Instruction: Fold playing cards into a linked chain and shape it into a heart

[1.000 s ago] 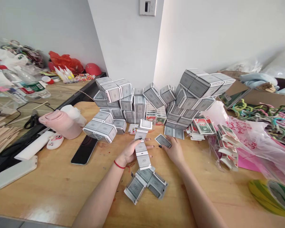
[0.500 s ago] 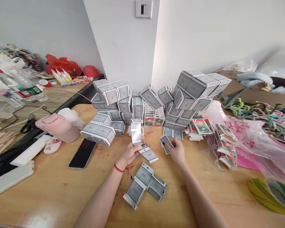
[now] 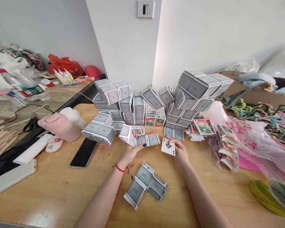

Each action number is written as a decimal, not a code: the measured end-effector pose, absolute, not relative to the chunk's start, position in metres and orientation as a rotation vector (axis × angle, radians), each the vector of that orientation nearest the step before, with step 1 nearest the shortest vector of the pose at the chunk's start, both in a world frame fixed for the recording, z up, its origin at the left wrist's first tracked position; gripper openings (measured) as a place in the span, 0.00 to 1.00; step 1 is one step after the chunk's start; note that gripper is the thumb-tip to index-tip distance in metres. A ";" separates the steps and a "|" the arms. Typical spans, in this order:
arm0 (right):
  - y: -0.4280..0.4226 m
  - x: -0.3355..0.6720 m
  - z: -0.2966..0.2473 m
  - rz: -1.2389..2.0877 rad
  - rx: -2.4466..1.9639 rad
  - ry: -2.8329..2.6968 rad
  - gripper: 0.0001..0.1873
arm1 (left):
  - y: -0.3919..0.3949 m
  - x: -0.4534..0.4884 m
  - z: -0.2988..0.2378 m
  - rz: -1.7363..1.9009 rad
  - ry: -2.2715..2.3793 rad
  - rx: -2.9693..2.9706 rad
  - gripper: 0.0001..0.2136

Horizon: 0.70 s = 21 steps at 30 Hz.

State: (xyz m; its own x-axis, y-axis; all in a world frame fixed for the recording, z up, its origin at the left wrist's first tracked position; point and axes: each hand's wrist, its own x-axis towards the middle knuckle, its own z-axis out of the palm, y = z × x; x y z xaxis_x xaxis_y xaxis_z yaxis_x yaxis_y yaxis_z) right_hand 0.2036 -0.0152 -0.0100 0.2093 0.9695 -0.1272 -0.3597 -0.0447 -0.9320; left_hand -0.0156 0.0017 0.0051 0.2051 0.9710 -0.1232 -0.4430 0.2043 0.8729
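My left hand [image 3: 132, 152] is closed on a chain of joined playing cards [image 3: 153, 139], patterned grey backs outward, with its left part bent upward. Between the fingers of my right hand [image 3: 180, 152] is a single ace card [image 3: 166, 147], face toward me. A small gap separates the ace from the chain's right end. On the table in front of my wrists lies a joined set of cards [image 3: 143, 175] with folded edges. Behind my left hand a face card [image 3: 138, 130] lies face up. Boxes built of folded cards [image 3: 100, 129] stand stacked beyond both hands.
A black phone [image 3: 83, 153], a pink cup [image 3: 60, 126] and a white roll [image 3: 33, 148] lie to the left. Card packs [image 3: 202, 126], opened card boxes [image 3: 228, 145], plastic wrap [image 3: 249, 139] and yellow-green tape [image 3: 272, 198] are on the right.
My right hand has turned its card from back to face. My left hand has rotated the card chain, so its right end now lies level and its left part has swung down leftward.
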 end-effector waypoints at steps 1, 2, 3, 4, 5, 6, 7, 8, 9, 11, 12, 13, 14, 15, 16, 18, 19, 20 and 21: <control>-0.015 0.203 -0.011 1.291 -1.083 -0.710 0.06 | 0.002 -0.016 0.005 1.142 0.819 0.791 0.22; -0.015 0.203 -0.011 1.341 -1.052 -0.682 0.06 | 0.001 -0.016 0.006 1.138 0.829 0.769 0.22; -0.016 0.203 -0.011 1.391 -1.015 -0.655 0.05 | 0.002 -0.017 0.006 1.145 0.844 0.756 0.22; -0.016 0.204 -0.011 1.434 -0.977 -0.632 0.05 | 0.002 -0.016 0.007 1.159 0.867 0.751 0.22; -0.017 0.204 -0.011 1.466 -0.946 -0.615 0.06 | 0.002 -0.016 0.007 1.176 0.898 0.751 0.22; -0.017 0.204 -0.011 1.481 -0.924 -0.603 0.07 | 0.002 -0.016 0.007 1.191 0.929 0.751 0.23; -0.018 0.205 -0.010 1.485 -0.915 -0.600 0.08 | 0.003 -0.016 0.008 1.200 0.956 0.753 0.23; -0.019 0.205 -0.009 1.482 -0.913 -0.603 0.09 | 0.003 -0.016 0.008 1.204 0.975 0.754 0.22; -0.019 0.205 -0.009 1.480 -0.915 -0.613 0.10 | 0.003 -0.016 0.009 1.204 0.987 0.753 0.22; -0.020 0.204 -0.008 1.473 -0.924 -0.626 0.12 | 0.003 -0.016 0.009 1.199 0.997 0.742 0.21; -0.020 0.203 -0.008 1.468 -0.933 -0.624 0.12 | 0.002 -0.016 0.010 1.196 0.998 0.734 0.20; -0.020 0.202 -0.008 1.455 -0.950 -0.614 0.13 | 0.002 -0.016 0.011 1.196 0.999 0.726 0.20; -0.019 0.202 -0.009 1.437 -0.975 -0.605 0.14 | 0.001 -0.017 0.012 1.197 1.000 0.721 0.20; -0.018 0.201 -0.011 1.414 -1.006 -0.601 0.13 | 0.001 -0.017 0.012 1.200 0.999 0.719 0.20; -0.018 0.201 -0.012 1.389 -1.040 -0.602 0.13 | 0.001 -0.017 0.013 1.204 0.998 0.721 0.20; -0.017 0.202 -0.016 1.340 -1.089 -0.621 0.19 | 0.001 -0.017 0.013 1.212 0.994 0.727 0.20; -0.016 0.202 -0.018 1.320 -1.095 -0.634 0.23 | 0.001 -0.017 0.013 1.216 0.991 0.731 0.20; -0.016 0.203 -0.020 1.307 -1.093 -0.647 0.25 | 0.001 -0.017 0.012 1.221 0.990 0.733 0.20; -0.016 0.203 -0.021 1.298 -1.085 -0.657 0.24 | 0.002 -0.017 0.011 1.224 0.990 0.733 0.19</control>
State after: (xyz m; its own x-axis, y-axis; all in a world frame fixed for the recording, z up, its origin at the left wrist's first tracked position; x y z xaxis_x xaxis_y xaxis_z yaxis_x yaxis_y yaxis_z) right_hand 0.2031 -0.0159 -0.0206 0.2019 0.9627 -0.1799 -0.4257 -0.0792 -0.9014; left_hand -0.0171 0.0018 0.0105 0.0425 0.9756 -0.2155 -0.4147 0.2135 0.8846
